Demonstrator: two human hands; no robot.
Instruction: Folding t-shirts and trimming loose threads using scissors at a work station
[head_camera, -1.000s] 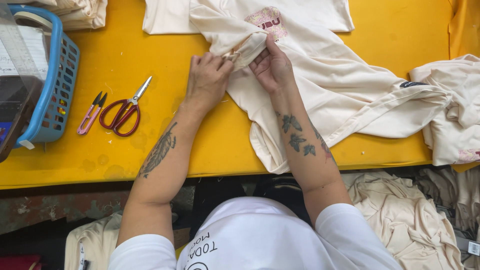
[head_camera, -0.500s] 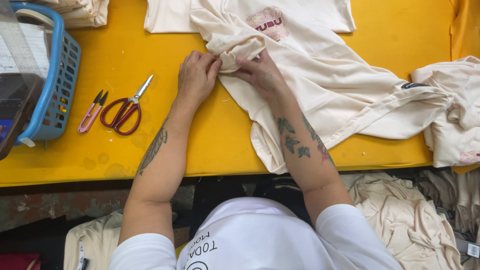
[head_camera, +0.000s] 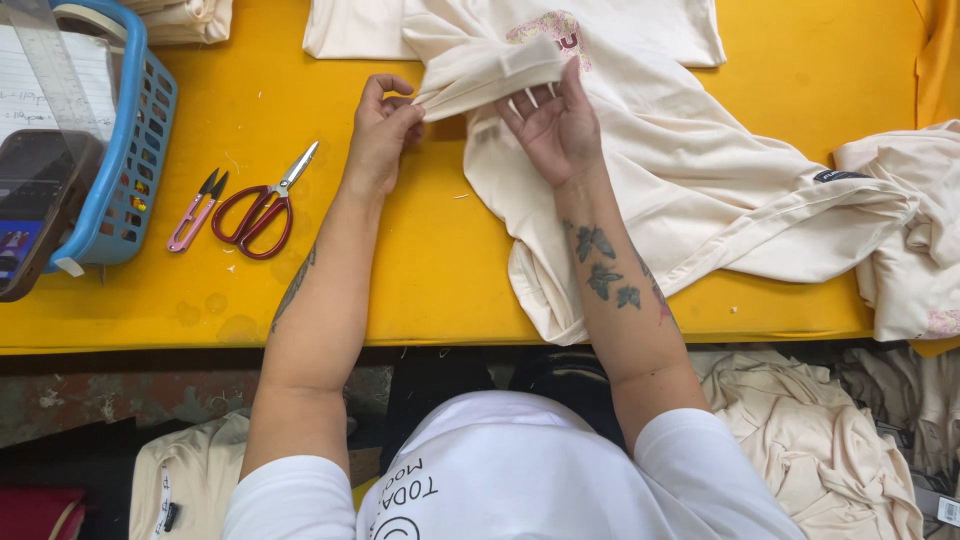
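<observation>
Up top, yellow table (head_camera: 250, 290); both hands (head_camera: 470, 125) grip cream garment (head_camera: 650, 170); scissors (head_camera: 262, 205) nr.

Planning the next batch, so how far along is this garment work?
Done: hard to tell; a folded cream piece lies by the blue basket. In hand: left hand and right hand stretch a sleeve of the cream shirt. Left: red scissors lie unused; more cream garments wait at right.

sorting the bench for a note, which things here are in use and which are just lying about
In use:
left hand and right hand, both in a grip on the cream cotton t-shirt

Lying about:
red-handled scissors
pink thread snips
blue plastic basket
cream garment pile
</observation>
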